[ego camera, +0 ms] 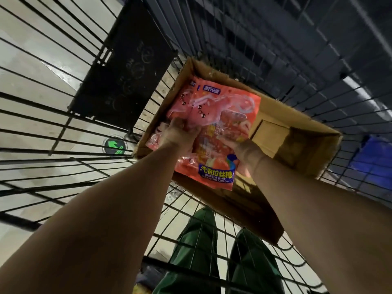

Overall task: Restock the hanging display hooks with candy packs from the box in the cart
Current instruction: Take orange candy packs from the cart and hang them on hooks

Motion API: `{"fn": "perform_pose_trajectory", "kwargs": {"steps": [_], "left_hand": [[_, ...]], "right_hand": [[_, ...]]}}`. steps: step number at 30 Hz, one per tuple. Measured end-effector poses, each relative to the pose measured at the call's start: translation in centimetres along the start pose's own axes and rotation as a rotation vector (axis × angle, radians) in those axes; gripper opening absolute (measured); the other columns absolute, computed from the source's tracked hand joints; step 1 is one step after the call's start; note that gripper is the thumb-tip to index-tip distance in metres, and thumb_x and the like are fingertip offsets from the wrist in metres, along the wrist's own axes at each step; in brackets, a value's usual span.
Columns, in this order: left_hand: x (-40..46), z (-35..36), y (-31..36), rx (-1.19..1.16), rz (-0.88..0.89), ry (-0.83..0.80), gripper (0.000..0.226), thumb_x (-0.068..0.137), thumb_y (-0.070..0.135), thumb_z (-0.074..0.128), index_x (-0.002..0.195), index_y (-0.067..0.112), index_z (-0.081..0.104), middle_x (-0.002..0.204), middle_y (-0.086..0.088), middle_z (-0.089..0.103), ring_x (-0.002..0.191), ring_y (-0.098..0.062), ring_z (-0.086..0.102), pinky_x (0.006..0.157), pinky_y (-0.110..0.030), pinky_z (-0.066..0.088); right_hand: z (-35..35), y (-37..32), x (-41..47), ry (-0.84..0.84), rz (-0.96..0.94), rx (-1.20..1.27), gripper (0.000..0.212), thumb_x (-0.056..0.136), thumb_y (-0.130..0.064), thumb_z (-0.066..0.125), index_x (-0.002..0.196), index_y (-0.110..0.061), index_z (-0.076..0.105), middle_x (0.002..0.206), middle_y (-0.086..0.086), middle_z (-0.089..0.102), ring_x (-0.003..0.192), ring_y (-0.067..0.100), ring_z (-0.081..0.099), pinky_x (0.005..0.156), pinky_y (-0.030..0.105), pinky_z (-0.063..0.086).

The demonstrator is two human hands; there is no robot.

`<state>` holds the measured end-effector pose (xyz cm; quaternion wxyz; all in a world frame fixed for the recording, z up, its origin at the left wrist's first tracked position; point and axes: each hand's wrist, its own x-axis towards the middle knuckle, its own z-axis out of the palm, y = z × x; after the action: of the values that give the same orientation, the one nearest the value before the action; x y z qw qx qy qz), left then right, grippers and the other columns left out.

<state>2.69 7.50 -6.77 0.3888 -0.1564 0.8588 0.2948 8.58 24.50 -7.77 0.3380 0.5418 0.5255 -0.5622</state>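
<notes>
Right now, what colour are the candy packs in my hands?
Mostly salmon pink candy packs, with a blue and yellow label near the bottom edge; seen in the head view.

The single head-worn view looks steeply down, close over the wire cart (63, 128) and open cardboard box (297, 132).

"BUBBLE WIRE DRAWING CANDY" is printed under Chinese characters on the candy pack (214, 132); a green arrow is shown on the floor sign (114, 145).
</notes>
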Motion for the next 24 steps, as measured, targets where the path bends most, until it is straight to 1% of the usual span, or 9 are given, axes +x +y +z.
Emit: {"fn": "perform_pose_trajectory", "kwargs": {"steps": [3, 5, 7, 10, 14, 15, 18, 21, 24], "left_hand": [[-2.0, -0.3, 1.2, -0.222, -0.057, -0.087, 0.086, 0.079, 0.068, 0.072, 0.148, 0.023, 0.046, 0.141, -0.008, 0.052, 0.126, -0.03, 0.054, 0.095, -0.041, 0.051], [-3.6, -0.6, 2.9, -0.232, -0.02, -0.206, 0.095, 0.07, 0.079, 0.07, 0.146, 0.026, 0.047, 0.146, -0.007, 0.052, 0.129, -0.032, 0.052, 0.096, -0.04, 0.046], [-5.6, -0.9, 5.1, -0.169, 0.017, -0.264, 0.1, 0.065, 0.085, 0.067, 0.143, 0.025, 0.051, 0.147, -0.01, 0.052, 0.13, -0.034, 0.053, 0.108, -0.051, 0.044], [-9.3, -1.1, 8.8, -0.117, 0.045, -0.313, 0.115, 0.043, 0.087, 0.076, 0.135, 0.02, 0.059, 0.143, -0.008, 0.059, 0.121, -0.033, 0.06, 0.107, -0.053, 0.047], [-15.4, -0.6, 13.5, -0.062, 0.159, -0.371, 0.112, 0.059, 0.07, 0.082, 0.15, 0.015, 0.046, 0.156, -0.01, 0.045, 0.14, -0.034, 0.045, 0.113, -0.046, 0.037], [-16.4, -0.2, 14.5, -0.071, 0.204, -0.377, 0.11, 0.055, 0.071, 0.085, 0.145, 0.016, 0.053, 0.148, -0.006, 0.054, 0.133, -0.03, 0.051, 0.109, -0.041, 0.039], [-21.3, 1.3, 18.2, -0.116, 0.393, -0.478, 0.051, 0.078, 0.039, 0.087, 0.12, 0.018, 0.067, 0.105, 0.009, 0.073, 0.098, -0.012, 0.07, 0.1, -0.033, 0.051], [-26.9, 4.8, 20.6, -0.127, 0.498, -0.481, 0.046, 0.07, 0.037, 0.091, 0.109, 0.02, 0.072, 0.101, 0.007, 0.075, 0.086, -0.004, 0.066, 0.069, -0.022, 0.045], [-32.5, 10.2, 21.9, -0.123, 0.556, -0.51, 0.038, 0.074, 0.034, 0.09, 0.105, 0.02, 0.073, 0.098, 0.003, 0.076, 0.087, -0.007, 0.067, 0.073, -0.026, 0.051]], "right_hand": [[-2.5, 1.2, -2.1, 0.024, -0.042, 0.028, 0.078, 0.06, -0.055, 0.081, 0.119, -0.008, 0.058, 0.109, 0.004, 0.059, 0.096, 0.025, 0.055, 0.091, 0.04, 0.044], [-4.4, 2.1, -3.9, -0.007, -0.078, 0.167, 0.061, 0.062, -0.045, 0.084, 0.109, -0.011, 0.061, 0.105, 0.001, 0.066, 0.093, 0.023, 0.061, 0.091, 0.04, 0.049], [-6.6, 3.0, -5.7, -0.058, -0.13, 0.296, 0.053, 0.057, -0.033, 0.088, 0.101, -0.011, 0.067, 0.099, 0.006, 0.074, 0.092, 0.023, 0.069, 0.092, 0.045, 0.053], [-10.0, 3.4, -9.8, -0.085, -0.203, 0.432, 0.056, 0.049, -0.023, 0.084, 0.101, -0.008, 0.071, 0.093, 0.008, 0.076, 0.078, 0.02, 0.073, 0.072, 0.039, 0.06], [-15.5, 4.6, -15.0, -0.036, -0.29, 0.489, 0.059, 0.051, -0.024, 0.088, 0.105, -0.007, 0.072, 0.102, 0.01, 0.074, 0.085, 0.026, 0.073, 0.072, 0.041, 0.061], [-16.9, 5.0, -16.6, -0.045, -0.332, 0.499, 0.05, 0.059, -0.021, 0.086, 0.105, -0.006, 0.073, 0.1, 0.009, 0.075, 0.084, 0.024, 0.074, 0.072, 0.039, 0.062], [-21.6, 6.6, -20.9, -0.001, -0.486, 0.514, 0.031, 0.08, -0.01, 0.077, 0.109, -0.002, 0.07, 0.087, 0.005, 0.077, 0.076, 0.019, 0.074, 0.063, 0.031, 0.06], [-26.8, 9.7, -24.9, 0.137, -0.583, 0.465, 0.053, 0.059, -0.027, 0.093, 0.104, -0.007, 0.074, 0.093, 0.005, 0.077, 0.1, 0.028, 0.071, 0.092, 0.045, 0.055], [-32.6, 15.0, -28.7, 0.218, -0.621, 0.495, 0.041, 0.064, -0.019, 0.091, 0.099, -0.007, 0.073, 0.097, 0.011, 0.077, 0.098, 0.031, 0.071, 0.096, 0.055, 0.052]]}}
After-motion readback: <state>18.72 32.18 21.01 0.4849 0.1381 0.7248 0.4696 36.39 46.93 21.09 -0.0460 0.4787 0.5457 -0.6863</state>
